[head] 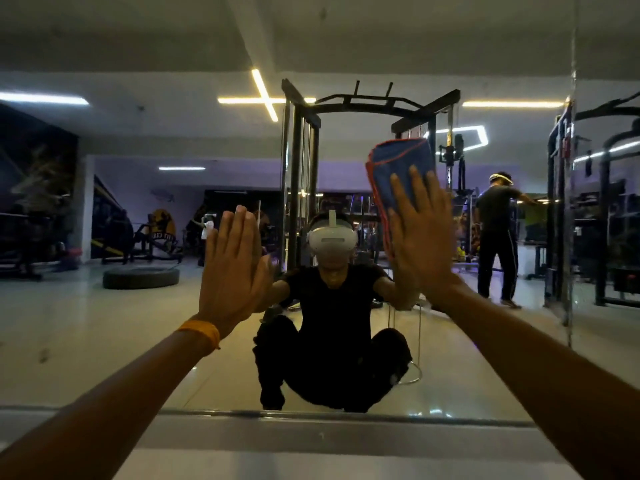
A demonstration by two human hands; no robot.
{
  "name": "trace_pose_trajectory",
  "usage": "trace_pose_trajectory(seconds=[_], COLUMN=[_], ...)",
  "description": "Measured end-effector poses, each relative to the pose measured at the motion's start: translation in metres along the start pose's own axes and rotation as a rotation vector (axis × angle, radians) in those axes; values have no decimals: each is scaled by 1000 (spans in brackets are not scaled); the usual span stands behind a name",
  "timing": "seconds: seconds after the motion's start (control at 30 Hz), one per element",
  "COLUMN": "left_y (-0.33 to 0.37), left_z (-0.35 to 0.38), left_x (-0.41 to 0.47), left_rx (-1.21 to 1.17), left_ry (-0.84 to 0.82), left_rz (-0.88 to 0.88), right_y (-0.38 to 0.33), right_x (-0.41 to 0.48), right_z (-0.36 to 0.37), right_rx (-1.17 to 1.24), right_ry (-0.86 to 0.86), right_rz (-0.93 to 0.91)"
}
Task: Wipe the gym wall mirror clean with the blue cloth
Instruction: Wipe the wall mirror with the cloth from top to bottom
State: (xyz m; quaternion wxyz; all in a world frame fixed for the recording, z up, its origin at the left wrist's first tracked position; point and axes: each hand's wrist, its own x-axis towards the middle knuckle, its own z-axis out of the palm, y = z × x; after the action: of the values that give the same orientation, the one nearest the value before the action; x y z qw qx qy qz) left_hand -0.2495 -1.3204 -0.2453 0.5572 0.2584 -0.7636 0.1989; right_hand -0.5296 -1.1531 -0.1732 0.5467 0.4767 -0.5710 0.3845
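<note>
The wall mirror (pixel 138 323) fills the view in front of me and shows my crouching reflection. My right hand (pixel 420 233) presses the folded blue cloth (pixel 394 168), which has a red hem, flat against the glass at upper right, fingers straight. My left hand (pixel 233 263), with an orange band at the wrist, lies flat on the mirror to the left of the reflection, fingers straight and together, holding nothing.
The mirror's bottom edge (pixel 311 415) runs just above a pale ledge. A vertical seam (pixel 569 202) between mirror panels stands at the right. Reflected behind me are a black cable rack, a large tyre on the floor, and a standing person at right.
</note>
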Motion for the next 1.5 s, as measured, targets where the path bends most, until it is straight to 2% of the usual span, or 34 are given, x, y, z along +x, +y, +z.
trace_pose_trajectory(seconds=[0.03, 0.07, 0.13, 0.2, 0.27, 0.4, 0.43, 0.47, 0.5, 0.6, 0.63, 0.7, 0.73, 0.8, 0.87, 0.9, 0.93, 1.0, 1.03, 1.07, 1.1, 1.13, 1.2, 1.27, 1.3, 1.33, 1.43, 1.47, 1.5], left_y=[4, 8, 17, 26, 35, 50, 51, 53, 55, 61, 62, 61, 61, 61, 64, 66, 66, 62, 59, 56, 53, 51, 48, 53, 58, 66, 86, 92, 97], left_z=[1, 2, 3, 6, 10, 18, 19, 21, 23, 27, 28, 30, 30, 29, 31, 31, 31, 30, 30, 29, 28, 28, 30, 32, 33, 34, 39, 42, 45], left_x=[-4, -8, -15, -24, -37, -57, -63, -72, -81, -105, -111, -120, -123, -130, -136, -137, -138, -141, -143, -148, -154, -161, -170, -171, -168, -165, -158, -158, -158], left_rx=[-7, -10, -18, -11, -3, -64, -72, -75, -69, -59, -72, -86, -83, -82, -86, -88, -87, -69, -58, -51, -50, -54, -36, -21, -25, -24, -10, -16, -22], left_ry=[-11, -22, -26, -26, -33, -30, -38, -49, -62, -89, -101, -121, -127, -137, -144, -144, -144, -150, -159, -167, -174, -181, -185, -172, -162, -150, -122, -127, -136], left_rz=[-4, -9, -10, 13, 10, -19, -24, -26, -19, 9, 12, 26, 35, 36, 32, 33, 38, 61, 71, 74, 76, 81, 95, 68, 55, 56, 123, 130, 124], right_y=[-11, -20, -22, 1, 31, 62, 48, 29, 8, -32, -23, 9, 26, 47, 27, 7, -13, -34, -21, 2, 24, 46, 80, 77, 61, 42, 6, 11, 22], right_x=[-22, -48, -95, -107, -96, -84, -96, -117, -147, -240, -251, -243, -234, -222, -228, -236, -251, -283, -288, -286, -281, -277, -271, -274, -276, -279, -292, -291, -289], right_z=[4, 10, 18, 12, 3, -16, -14, -7, 1, 13, 11, 5, -1, -13, -14, -9, -1, 8, 7, 2, -6, -16, -39, -47, -43, -37, -21, -20, -21], right_rx=[10, 14, -13, -63, -80, 29, 51, 51, 50, 27, -12, -21, -8, 28, 85, 97, 107, 100, 69, 41, 19, 4, 37, 120, 136, 138, 102, 65, 42], right_ry=[-6, -34, -124, -179, -151, 24, 56, 62, 24, -236, -277, -256, -226, -147, -44, -23, -47, -192, -266, -296, -293, -275, -221, -191, -196, -235, -391, -414, -401], right_rz=[-32, -157, -524, -753, -701, -35, 70, 93, 11, -484, -566, -556, -479, -153, 225, 287, 219, -153, -326, -406, -399, -305, 38, 263, 267, 194, -274, -388, -422])
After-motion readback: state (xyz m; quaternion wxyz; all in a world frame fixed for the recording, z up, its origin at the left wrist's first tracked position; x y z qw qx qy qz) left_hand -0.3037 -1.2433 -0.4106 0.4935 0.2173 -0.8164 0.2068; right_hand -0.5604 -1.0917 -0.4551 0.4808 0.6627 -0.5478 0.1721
